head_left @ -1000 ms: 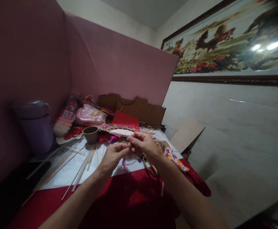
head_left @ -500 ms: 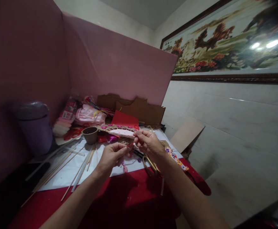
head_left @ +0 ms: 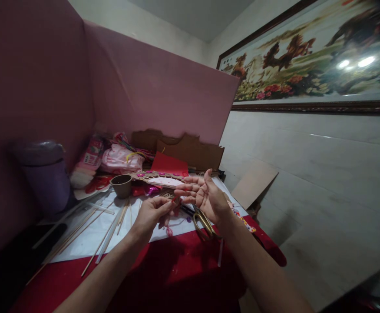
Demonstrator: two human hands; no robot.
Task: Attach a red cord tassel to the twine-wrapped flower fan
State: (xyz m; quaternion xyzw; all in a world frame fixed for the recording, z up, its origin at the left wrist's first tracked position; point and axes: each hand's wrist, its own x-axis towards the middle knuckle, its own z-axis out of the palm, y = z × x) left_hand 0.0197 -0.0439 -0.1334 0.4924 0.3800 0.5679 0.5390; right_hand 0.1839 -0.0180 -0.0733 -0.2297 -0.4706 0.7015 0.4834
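My left hand (head_left: pixel 153 212) is closed in a pinch on a thin red string (head_left: pixel 176 201), part of which is hidden by the fingers. To its right, my right hand (head_left: pixel 209 198) is open, palm turned up and fingers stretched toward the left one. Whether the string also touches the right fingers I cannot tell. Just behind both hands lies a curved craft piece (head_left: pixel 165 181) with a white panel, a brown edge and purple-pink beads. Gold-handled scissors (head_left: pixel 204 222) rest below my right hand. A small tassel-like pink thread (head_left: pixel 169 231) lies by the left fingertips.
A brown cup (head_left: pixel 122 186) stands left of the craft piece, near several thin wooden sticks (head_left: pixel 97 250). Further back are a purple lidded container (head_left: pixel 46 184), pink bags (head_left: pixel 122 158), red card (head_left: pixel 169 164) and torn cardboard (head_left: pixel 190 150). White sheet covers part of the red tabletop.
My right hand has opened from a pinch near the craft piece and turned palm up. My left hand keeps its pinch on the red string. The view has shifted slightly.
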